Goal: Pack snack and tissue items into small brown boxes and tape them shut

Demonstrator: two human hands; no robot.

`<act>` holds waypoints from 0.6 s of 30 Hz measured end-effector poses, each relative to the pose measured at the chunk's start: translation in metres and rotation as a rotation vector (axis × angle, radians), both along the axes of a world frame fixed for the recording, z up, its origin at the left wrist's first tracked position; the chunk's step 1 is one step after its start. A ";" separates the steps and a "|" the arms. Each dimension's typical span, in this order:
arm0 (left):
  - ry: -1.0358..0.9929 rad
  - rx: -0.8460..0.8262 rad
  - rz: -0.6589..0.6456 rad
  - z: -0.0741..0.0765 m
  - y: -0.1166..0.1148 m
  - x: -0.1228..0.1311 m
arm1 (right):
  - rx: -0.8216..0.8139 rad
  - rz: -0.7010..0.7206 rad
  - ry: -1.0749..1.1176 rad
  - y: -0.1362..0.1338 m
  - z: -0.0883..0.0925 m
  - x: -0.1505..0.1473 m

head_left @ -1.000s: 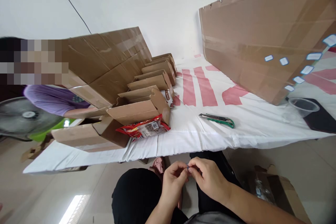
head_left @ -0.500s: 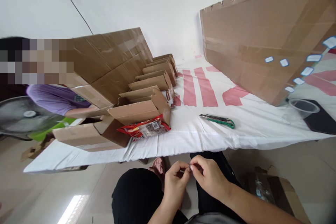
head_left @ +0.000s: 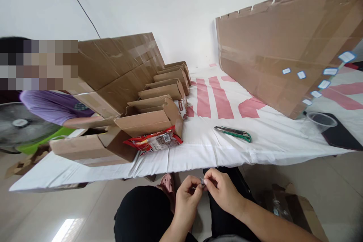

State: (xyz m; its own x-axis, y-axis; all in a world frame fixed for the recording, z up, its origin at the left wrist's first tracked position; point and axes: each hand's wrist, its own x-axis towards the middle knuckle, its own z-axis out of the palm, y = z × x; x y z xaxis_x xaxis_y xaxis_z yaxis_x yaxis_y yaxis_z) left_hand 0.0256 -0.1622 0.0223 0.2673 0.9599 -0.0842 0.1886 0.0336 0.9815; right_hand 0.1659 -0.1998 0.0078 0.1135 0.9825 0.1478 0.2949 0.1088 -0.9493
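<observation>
My left hand (head_left: 187, 200) and my right hand (head_left: 222, 191) meet above my lap, in front of the table edge. Between their pinched fingertips is a tiny grey piece (head_left: 202, 181), too small to identify; both hands seem to grip it. Beyond them on the white cloth lies a green utility knife (head_left: 234, 134) with its blade end to the left. A red snack packet (head_left: 155, 140) leans against an open cardboard box (head_left: 147, 121) to the left of the knife.
Open cardboard boxes (head_left: 167, 90) stand in a row beside a tall cardboard panel (head_left: 113, 64). Another panel (head_left: 263, 53) with stickers rises at right, near a clear plastic cup (head_left: 321, 120) and a dark flat object (head_left: 342, 132). A person in a purple sleeve (head_left: 52, 107) sits at left.
The view has shifted slightly. The grey piece between my fingertips shows more clearly, and both hands remain pinched together over my lap.
</observation>
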 end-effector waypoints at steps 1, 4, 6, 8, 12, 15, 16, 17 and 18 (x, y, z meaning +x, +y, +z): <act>-0.029 -0.024 -0.006 0.000 0.000 0.000 | -0.005 -0.002 0.027 0.001 -0.001 0.000; -0.141 -0.078 0.008 -0.004 0.001 -0.002 | -0.035 -0.008 0.143 0.004 -0.004 0.001; -0.212 -0.098 0.055 -0.007 0.002 -0.003 | -0.055 -0.023 0.226 0.006 -0.005 0.002; -0.254 -0.129 0.098 -0.009 0.004 -0.004 | -0.071 -0.052 0.300 0.007 -0.007 0.001; -0.283 -0.178 0.106 -0.012 0.006 -0.007 | -0.090 -0.087 0.391 0.007 -0.007 0.003; -0.282 -0.170 0.125 -0.016 0.007 -0.010 | -0.004 -0.092 0.223 0.007 0.004 0.020; -0.270 -0.170 0.127 -0.017 0.007 -0.011 | 0.059 -0.105 0.100 0.007 0.010 0.032; -0.263 -0.169 0.137 -0.018 0.008 -0.012 | 0.130 -0.125 -0.040 0.009 0.017 0.045; -0.261 -0.163 0.149 -0.020 0.008 -0.012 | 0.203 -0.156 -0.182 0.011 0.024 0.062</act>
